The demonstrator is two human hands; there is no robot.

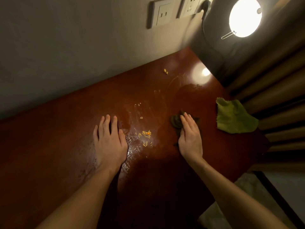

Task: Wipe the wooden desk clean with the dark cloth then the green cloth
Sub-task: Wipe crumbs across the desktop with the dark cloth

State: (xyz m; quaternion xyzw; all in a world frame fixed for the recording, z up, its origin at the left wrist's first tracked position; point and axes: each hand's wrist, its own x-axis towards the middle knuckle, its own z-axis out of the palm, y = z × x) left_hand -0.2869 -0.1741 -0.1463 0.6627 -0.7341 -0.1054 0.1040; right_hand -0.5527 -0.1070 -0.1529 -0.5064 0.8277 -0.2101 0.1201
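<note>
Head view, looking down on the reddish-brown wooden counter (69, 138), which runs along a grey wall.

Left hand (109, 141): palm down, flat on the counter, fingers straight and close together, pointing away from the person. Grip spread flat; it holds nothing.

Right hand (189, 136): palm down on the dark cloth (175, 121), fingers extended and pressing it against the counter. The cloth is bunched; its folds show past the fingertips and along the thumb side of the hand. Whether the thumb pinches the cloth underneath cannot be told; the hand appears to press rather than clench.

Green cloth (234, 116): lies loose and partly flattened near the counter's right edge, just beside the right hand and not touched by it.

Between the two hands: a scatter of small yellow-orange crumbs (146, 133), thin curled bits, with whitish smears and wet-looking streaks on the surface around them. A separate yellow scrap (165, 71) lies farther back, near the wall.

Background: a lit round lamp (245, 18) at upper right, its reflection a bright spot on the counter's far end. Two wall sockets (162, 14) are mounted on the wall; a dark plug sits in the right-hand one. Ribbed brown curtain folds run along the right side.
</note>
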